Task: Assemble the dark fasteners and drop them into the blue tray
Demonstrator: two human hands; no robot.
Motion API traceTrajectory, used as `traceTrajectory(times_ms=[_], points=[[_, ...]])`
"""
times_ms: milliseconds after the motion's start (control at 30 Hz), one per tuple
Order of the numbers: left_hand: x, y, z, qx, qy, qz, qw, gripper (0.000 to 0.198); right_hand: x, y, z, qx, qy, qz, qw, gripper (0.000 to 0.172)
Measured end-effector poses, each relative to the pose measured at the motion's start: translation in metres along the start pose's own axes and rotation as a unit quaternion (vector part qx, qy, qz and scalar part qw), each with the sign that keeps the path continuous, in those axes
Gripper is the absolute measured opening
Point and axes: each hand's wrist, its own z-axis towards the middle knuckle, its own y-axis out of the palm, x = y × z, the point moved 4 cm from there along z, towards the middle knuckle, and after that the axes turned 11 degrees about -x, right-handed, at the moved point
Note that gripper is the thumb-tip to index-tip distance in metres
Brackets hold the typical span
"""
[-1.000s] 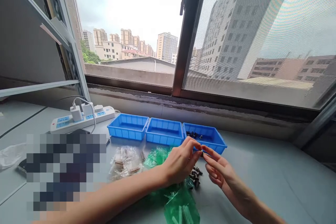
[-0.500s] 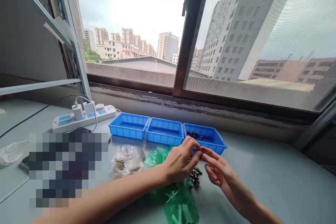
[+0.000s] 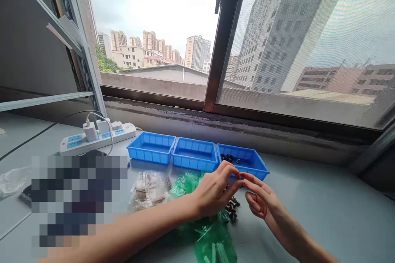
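The left forearm (image 3: pixel 145 227) and right forearm (image 3: pixel 298 240) were bare where they showed, slim and smooth in outline, narrowing towards the wrists. The left hand (image 3: pixel 214 189) and right hand (image 3: pixel 262 197) were bare too, with slender fingers.

The bare left forearm (image 3: pixel 148 226) reaches in from between seven and eight o'clock; the left hand (image 3: pixel 216 191) arches toward two, forefinger and thumb pinched. The right forearm (image 3: pixel 299 238) slants in from between four and five, and the right hand (image 3: pixel 263 199) points toward ten, its lower fingers curled. The hands' fingertips meet.
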Motion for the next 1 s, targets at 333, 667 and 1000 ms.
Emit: traceTrajectory(times_ms=[333, 667, 1000], points=[[0.003, 0.0, 0.002, 0.012, 0.01, 0.02, 1.0, 0.033, -0.004, -0.023, 0.014, 0.052, -0.036, -0.098, 0.993, 0.063], [0.006, 0.005, -0.001, -0.011, 0.113, 0.09, 0.99, 0.029, -0.012, -0.03, 0.015, 0.067, -0.075, -0.133, 0.986, 0.052], [0.002, 0.01, -0.002, 0.002, 0.11, 0.112, 0.988, 0.014, -0.009, -0.017, 0.012, 0.029, -0.045, -0.187, 0.981, 0.051]])
